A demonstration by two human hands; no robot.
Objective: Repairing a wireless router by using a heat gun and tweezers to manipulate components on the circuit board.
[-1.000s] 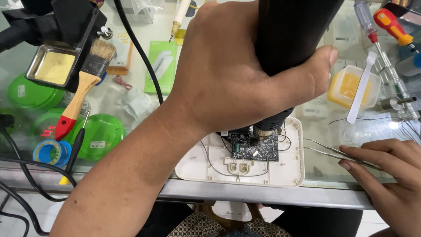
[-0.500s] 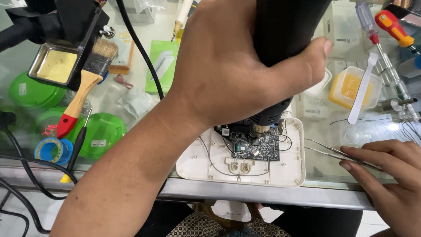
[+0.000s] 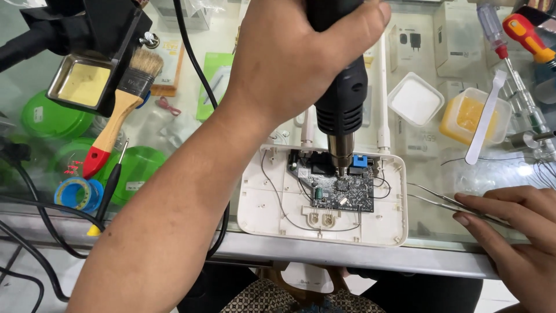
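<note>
— What can't you make out from here?

— Your left hand (image 3: 295, 64) and forearm cover much of the glass-topped bench (image 3: 40, 191), and the top of the hot-air gun (image 3: 341, 87) is cut off by the frame. Your right hand (image 3: 515, 232) runs off the lower right corner, so its palm is out of sight.

— And your fingers?

— Your left fingers are wrapped tight round the black gun, thumb across its body, nozzle upright just above the circuit board (image 3: 341, 190). That board sits in the white plastic casing (image 3: 324, 200) at the bench's near edge. Your right fingers lie curled and pinched on the metal tweezers (image 3: 446, 200), whose tips rest just beside the casing's right edge.
</note>
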